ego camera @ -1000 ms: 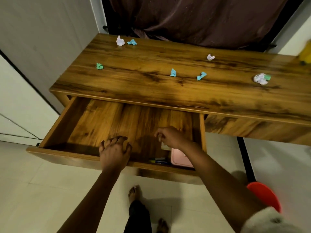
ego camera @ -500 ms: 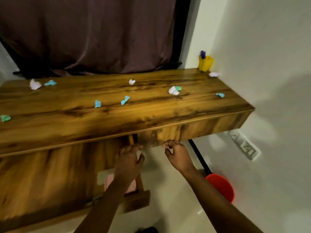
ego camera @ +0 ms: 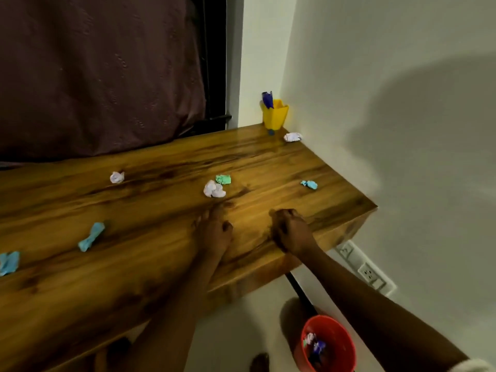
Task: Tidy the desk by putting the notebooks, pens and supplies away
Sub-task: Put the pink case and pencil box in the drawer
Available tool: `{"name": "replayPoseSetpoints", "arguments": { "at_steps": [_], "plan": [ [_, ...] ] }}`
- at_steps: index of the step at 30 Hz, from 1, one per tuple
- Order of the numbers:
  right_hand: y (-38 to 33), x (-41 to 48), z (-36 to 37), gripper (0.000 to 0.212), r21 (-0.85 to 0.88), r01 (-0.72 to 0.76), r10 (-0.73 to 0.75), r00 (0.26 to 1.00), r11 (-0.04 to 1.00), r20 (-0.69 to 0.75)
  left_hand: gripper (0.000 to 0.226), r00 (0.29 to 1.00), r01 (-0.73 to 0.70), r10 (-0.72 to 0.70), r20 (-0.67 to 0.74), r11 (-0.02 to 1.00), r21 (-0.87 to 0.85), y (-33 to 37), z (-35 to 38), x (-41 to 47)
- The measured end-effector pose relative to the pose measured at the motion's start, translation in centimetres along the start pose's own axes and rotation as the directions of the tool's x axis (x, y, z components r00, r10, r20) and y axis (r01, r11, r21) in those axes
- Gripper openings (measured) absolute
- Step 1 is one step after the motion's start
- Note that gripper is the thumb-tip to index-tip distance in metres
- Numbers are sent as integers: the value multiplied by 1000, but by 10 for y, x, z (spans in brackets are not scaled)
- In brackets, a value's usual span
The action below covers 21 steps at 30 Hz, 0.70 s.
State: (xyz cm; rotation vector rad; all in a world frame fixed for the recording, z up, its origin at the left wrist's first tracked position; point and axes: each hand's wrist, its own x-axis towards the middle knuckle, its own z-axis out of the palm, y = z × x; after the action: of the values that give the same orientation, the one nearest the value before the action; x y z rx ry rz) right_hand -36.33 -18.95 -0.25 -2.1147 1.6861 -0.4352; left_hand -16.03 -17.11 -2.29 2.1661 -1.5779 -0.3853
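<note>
Pulled both hands from the drawer up onto the brown wooden desk [ego camera: 150, 267]: left hand [ego camera: 212, 233] loosely spread, right hand [ego camera: 292, 232] curled, contents unclear; crumpled white paper wad [ego camera: 214, 189] lay just ahead, scraps probably next.

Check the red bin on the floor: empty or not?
Not empty. The red bin holds a small heap of crumpled scraps, whitish and blue, lying against its inner wall.
</note>
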Motion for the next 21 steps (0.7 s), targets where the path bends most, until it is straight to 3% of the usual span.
{"name": "replayPoseSetpoints", "arguments": {
  "at_steps": [3,5,9,14,21],
  "plan": [
    [10,48,2,46,-26,52,-51,998,998,23,61,979,161,-166,-115,986,-52,-3,3,35],
    [10,67,7,44,12,73,-73,997,997,-11,69,972,200,-200,-122,980,-9,-7,3,49],
    [12,104,6,40,94,68,-56,991,993,-120,63,979,165,-161,-122,986,21,-11,7,76],
    [23,184,-33,35,14,-50,51,971,999,-234,51,996,57,-56,-73,998,19,-26,3,134],
    [32,312,-53,49,-92,-28,19,995,995,-98,45,995,-23,31,-95,996,88,-31,10,175]
  ]
}}
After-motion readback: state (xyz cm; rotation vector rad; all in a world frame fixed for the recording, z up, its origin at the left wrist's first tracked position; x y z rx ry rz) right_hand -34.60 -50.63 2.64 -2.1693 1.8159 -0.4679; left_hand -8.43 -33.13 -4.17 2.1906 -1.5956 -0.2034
